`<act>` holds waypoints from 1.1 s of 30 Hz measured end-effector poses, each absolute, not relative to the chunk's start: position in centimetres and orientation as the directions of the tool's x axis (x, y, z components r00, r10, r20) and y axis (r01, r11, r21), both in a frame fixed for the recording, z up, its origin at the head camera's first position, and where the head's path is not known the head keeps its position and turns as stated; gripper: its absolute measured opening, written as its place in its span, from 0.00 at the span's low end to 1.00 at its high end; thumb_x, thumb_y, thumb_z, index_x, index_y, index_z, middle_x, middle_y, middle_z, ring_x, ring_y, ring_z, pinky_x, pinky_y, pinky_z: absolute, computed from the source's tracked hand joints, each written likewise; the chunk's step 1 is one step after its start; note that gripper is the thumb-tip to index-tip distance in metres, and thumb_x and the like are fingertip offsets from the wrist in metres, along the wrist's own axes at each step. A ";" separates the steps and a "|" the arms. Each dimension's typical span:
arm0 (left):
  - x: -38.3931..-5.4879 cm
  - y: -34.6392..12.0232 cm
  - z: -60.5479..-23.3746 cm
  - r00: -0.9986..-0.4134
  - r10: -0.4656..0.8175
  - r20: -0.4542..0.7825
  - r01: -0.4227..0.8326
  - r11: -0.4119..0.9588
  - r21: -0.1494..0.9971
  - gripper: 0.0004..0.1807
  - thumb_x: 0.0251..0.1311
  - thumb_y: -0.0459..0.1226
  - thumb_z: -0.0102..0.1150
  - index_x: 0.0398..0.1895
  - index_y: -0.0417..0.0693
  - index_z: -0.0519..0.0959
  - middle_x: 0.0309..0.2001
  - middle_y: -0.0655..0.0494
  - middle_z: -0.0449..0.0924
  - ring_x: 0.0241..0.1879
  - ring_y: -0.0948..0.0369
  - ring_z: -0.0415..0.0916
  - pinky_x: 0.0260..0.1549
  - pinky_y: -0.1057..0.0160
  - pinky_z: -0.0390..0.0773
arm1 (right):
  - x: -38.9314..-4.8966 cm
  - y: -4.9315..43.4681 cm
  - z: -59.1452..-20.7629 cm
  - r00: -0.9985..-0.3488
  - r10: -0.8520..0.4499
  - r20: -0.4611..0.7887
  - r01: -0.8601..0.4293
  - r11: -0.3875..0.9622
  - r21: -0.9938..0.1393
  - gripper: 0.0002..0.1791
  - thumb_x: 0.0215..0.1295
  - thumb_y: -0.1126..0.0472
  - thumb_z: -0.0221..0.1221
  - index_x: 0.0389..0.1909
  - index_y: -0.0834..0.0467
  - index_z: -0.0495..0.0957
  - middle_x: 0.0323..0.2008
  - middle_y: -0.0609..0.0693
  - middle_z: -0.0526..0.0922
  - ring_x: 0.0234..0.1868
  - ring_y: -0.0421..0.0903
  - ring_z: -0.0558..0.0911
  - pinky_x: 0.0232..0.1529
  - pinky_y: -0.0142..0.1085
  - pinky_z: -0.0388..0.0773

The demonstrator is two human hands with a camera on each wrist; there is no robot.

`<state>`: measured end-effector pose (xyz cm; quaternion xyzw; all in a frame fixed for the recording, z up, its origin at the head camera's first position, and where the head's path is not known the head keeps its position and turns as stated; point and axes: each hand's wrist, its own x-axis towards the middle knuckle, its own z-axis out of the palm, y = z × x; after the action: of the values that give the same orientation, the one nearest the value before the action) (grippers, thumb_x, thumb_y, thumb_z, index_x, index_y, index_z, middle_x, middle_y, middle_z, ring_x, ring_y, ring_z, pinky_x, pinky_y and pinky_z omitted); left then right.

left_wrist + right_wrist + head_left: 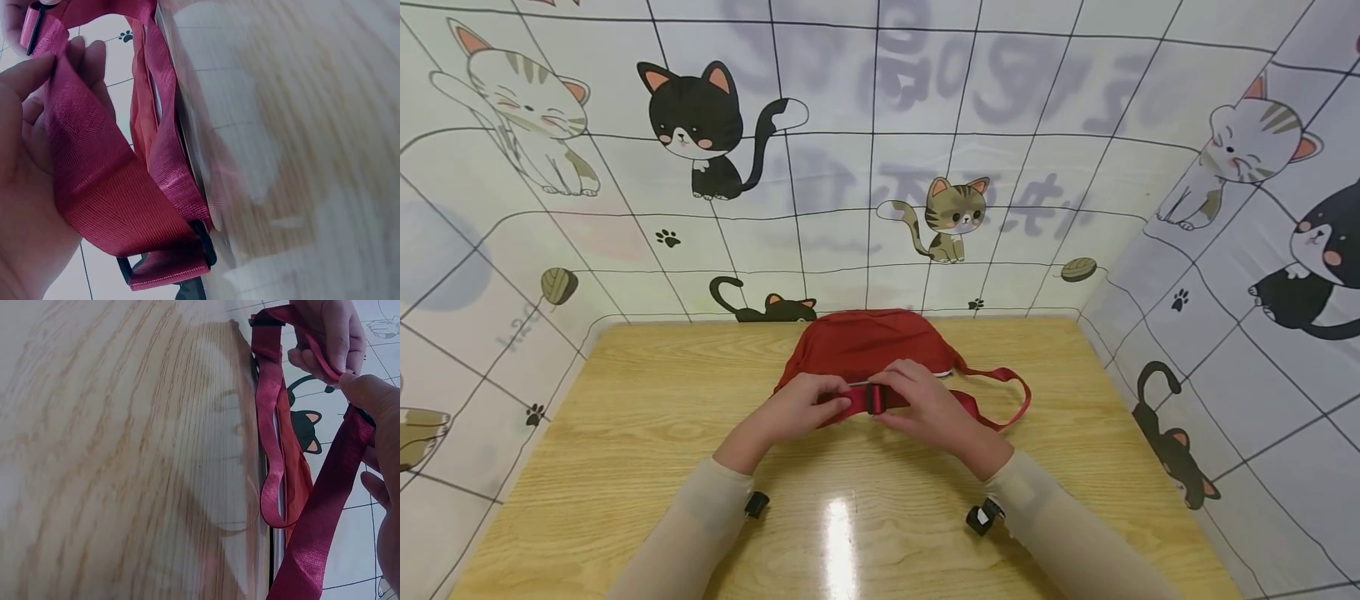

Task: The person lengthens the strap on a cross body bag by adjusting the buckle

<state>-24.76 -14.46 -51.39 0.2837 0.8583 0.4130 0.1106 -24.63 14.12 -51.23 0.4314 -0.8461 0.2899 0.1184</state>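
A red waist bag lies on the wooden table against the back wall, its webbing strap drawn out in front. My left hand pinches this strap between thumb and fingers. On the other side of a black strap slider, my right hand grips the webbing with its thumb close to the slider. In the left wrist view the broad strap hangs past my palm to a second black buckle. The right wrist view has strap running down from my right hand.
A loop of strap sticks out to the bag's right. The glossy wooden table extends in front and to both sides. White cloth walls with cat drawings enclose the back and sides. Small black cameras sit at the wrists.
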 end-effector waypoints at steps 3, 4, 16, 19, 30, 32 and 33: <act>-24.7 -14.5 -51.3 -0.810 0.585 0.040 0.387 0.483 0.785 0.04 0.80 0.40 0.65 0.43 0.59 0.85 0.29 0.65 0.83 0.31 0.64 0.77 0.33 0.63 0.78 | -24.7 14.2 -51.3 -0.599 -0.664 0.448 -0.799 0.459 -0.387 0.31 0.62 0.57 0.83 0.65 0.52 0.83 0.56 0.44 0.82 0.60 0.43 0.78 0.62 0.42 0.79; -24.7 -14.5 -51.3 -0.809 0.586 0.044 0.387 0.476 0.790 0.04 0.81 0.40 0.65 0.43 0.59 0.85 0.29 0.65 0.83 0.30 0.65 0.76 0.32 0.63 0.77 | -24.8 14.2 -51.4 -0.596 -0.665 0.450 -0.802 0.457 -0.385 0.31 0.62 0.57 0.83 0.65 0.52 0.83 0.56 0.44 0.82 0.60 0.43 0.78 0.62 0.42 0.79; -24.9 -13.2 -50.6 -0.777 0.624 0.082 0.436 0.441 0.784 0.04 0.81 0.39 0.65 0.44 0.60 0.85 0.29 0.65 0.80 0.29 0.66 0.75 0.33 0.63 0.76 | -24.7 13.7 -51.3 -0.583 -0.676 0.451 -0.810 0.440 -0.388 0.29 0.62 0.60 0.82 0.64 0.52 0.84 0.55 0.44 0.82 0.58 0.43 0.79 0.61 0.42 0.80; -24.9 -13.1 -50.6 -0.772 0.630 0.088 0.444 0.436 0.783 0.04 0.81 0.39 0.65 0.45 0.60 0.85 0.29 0.66 0.81 0.30 0.65 0.75 0.33 0.63 0.76 | -24.6 13.6 -51.4 -0.585 -0.675 0.449 -0.809 0.443 -0.388 0.30 0.62 0.60 0.82 0.64 0.51 0.84 0.56 0.44 0.82 0.58 0.43 0.78 0.60 0.41 0.80; -24.7 -14.5 -50.9 -0.818 0.572 0.061 0.402 0.492 0.773 0.03 0.78 0.40 0.68 0.48 0.60 0.87 0.39 0.67 0.86 0.40 0.61 0.81 0.43 0.58 0.82 | -24.6 13.9 -51.2 -0.588 -0.672 0.451 -0.807 0.449 -0.384 0.30 0.63 0.58 0.82 0.65 0.52 0.83 0.56 0.44 0.82 0.60 0.43 0.79 0.62 0.42 0.80; -24.7 -14.7 -50.9 -0.815 0.575 0.063 0.406 0.490 0.772 0.02 0.79 0.40 0.67 0.47 0.59 0.87 0.37 0.67 0.86 0.39 0.62 0.81 0.42 0.59 0.81 | -24.5 14.0 -51.1 -0.587 -0.672 0.451 -0.807 0.449 -0.383 0.30 0.63 0.58 0.82 0.65 0.52 0.83 0.56 0.44 0.82 0.60 0.43 0.79 0.62 0.42 0.80; -24.7 -14.7 -50.9 -0.812 0.580 0.069 0.411 0.485 0.772 0.02 0.79 0.39 0.67 0.47 0.58 0.87 0.37 0.67 0.86 0.39 0.62 0.80 0.42 0.60 0.81 | -24.5 14.0 -51.1 -0.587 -0.672 0.452 -0.808 0.449 -0.383 0.30 0.63 0.58 0.82 0.65 0.52 0.83 0.56 0.44 0.82 0.60 0.43 0.79 0.62 0.42 0.80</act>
<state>-24.65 -14.71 -50.87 0.2896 0.8557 0.4168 0.1009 -24.51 13.96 -51.12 0.4388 -0.8428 0.2885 0.1178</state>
